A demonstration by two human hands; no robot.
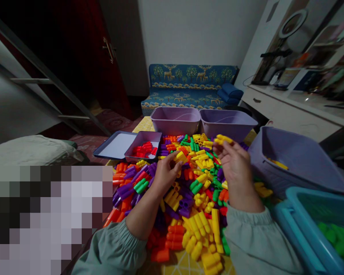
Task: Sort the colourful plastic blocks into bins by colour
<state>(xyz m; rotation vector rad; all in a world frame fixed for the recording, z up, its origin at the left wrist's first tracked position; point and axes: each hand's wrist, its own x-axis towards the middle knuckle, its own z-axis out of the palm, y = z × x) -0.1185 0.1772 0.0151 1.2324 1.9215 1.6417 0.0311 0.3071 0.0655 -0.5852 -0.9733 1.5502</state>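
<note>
A shallow purple plastic tray (147,136) holds red plastic pieces (145,149), presumably to set that colour apart. The left hand (166,171) has its grip closed on a chunky yellow plastic piece (180,156) over a multicoloured plastic heap (200,223) on the desk (186,264). The right hand (235,164) pinches a tubular yellow plastic piece (224,138) — by the fingers, probably for control — near a deep purple plastic bin (301,158).

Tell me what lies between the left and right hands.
The head view shows a heap of yellow, green, orange and purple pieces between the left hand and the right hand.
</note>
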